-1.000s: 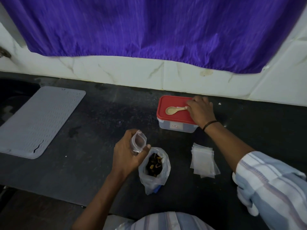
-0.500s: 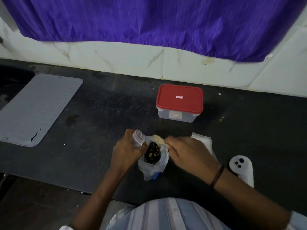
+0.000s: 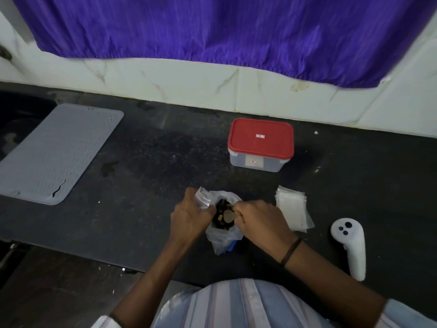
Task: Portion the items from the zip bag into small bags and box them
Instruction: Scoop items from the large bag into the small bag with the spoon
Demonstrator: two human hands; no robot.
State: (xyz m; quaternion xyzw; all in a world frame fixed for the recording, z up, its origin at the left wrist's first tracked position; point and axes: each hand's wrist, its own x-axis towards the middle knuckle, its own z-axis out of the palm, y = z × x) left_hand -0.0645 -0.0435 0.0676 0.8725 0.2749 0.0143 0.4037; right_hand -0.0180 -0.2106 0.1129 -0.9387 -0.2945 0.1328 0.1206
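I note my right hand [image 3: 260,220] grips the small spoon [image 3: 229,216], its bowl now dipped inside the open zip bag [image 3: 224,230]; half a second ago it sat at the rim. Left hand [image 3: 189,218] still pinches a small clear bag [image 3: 203,197] against the zip bag's mouth. Red-lidded box [image 3: 260,144] closed behind, bare of the spoon. Stack of small bags [image 3: 293,209] lies right.

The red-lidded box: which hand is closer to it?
Right. The right hand is just below the red-lidded box, holding the spoon; the left hand sits farther left.
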